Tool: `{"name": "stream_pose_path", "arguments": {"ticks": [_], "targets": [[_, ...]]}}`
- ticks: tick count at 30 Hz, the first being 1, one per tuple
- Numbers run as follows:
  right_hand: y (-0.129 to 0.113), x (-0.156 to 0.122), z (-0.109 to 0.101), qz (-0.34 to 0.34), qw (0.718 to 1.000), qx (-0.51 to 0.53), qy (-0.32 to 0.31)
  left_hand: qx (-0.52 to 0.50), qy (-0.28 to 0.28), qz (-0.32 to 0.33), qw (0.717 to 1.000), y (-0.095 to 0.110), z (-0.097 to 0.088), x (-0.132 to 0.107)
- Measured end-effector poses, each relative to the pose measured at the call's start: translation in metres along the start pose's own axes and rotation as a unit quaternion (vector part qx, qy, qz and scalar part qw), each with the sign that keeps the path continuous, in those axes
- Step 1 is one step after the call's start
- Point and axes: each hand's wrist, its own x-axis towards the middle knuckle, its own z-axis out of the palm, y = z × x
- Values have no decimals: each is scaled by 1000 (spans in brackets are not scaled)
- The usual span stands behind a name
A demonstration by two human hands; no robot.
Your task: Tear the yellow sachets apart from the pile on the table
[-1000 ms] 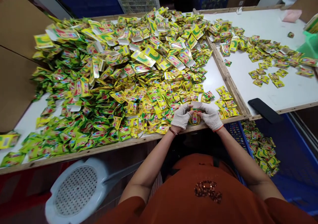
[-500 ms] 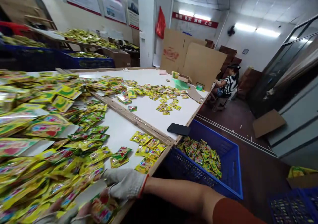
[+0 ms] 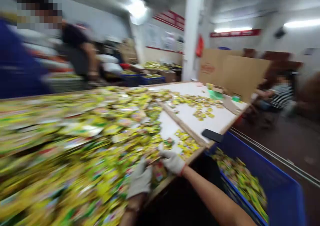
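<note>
The whole view is smeared by motion. At the table's near edge my left hand (image 3: 140, 182) and my right hand (image 3: 173, 161), both in white knit gloves, are close together. Between them is a small yellow and red sachet (image 3: 159, 173), and both hands seem closed on it. A deep heap of yellow-green sachets (image 3: 82, 136) covers the white table (image 3: 168, 127) to the left of my hands. A few loose sachets (image 3: 186, 142) lie just beyond my right hand.
A blue crate (image 3: 272, 182) with sachets in it stands at my right. A black phone (image 3: 212, 135) lies on the second table (image 3: 220, 119) behind a wooden divider (image 3: 182, 126). A person (image 3: 77, 52) stands across the table. Another person in stripes (image 3: 281, 94) sits far right by cardboard sheets (image 3: 235, 72).
The view has swung up and to the left, away from the table and into the room. My hands have stayed at the table edge with the sachet between them.
</note>
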Motion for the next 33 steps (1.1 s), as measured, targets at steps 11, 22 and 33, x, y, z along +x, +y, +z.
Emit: {"name": "stream_pose_path", "arguments": {"ticks": [11,22,33], "targets": [[9,-6,-4,-102,981,107,-123,-169,50,-39,984,-24,18,8],[12,-6,-6,-92,986,87,-110,-197,53,-25,979,-26,17,9],[29,-1,-5,-79,993,55,-73,-154,20,3,988,-23,17,6]]}}
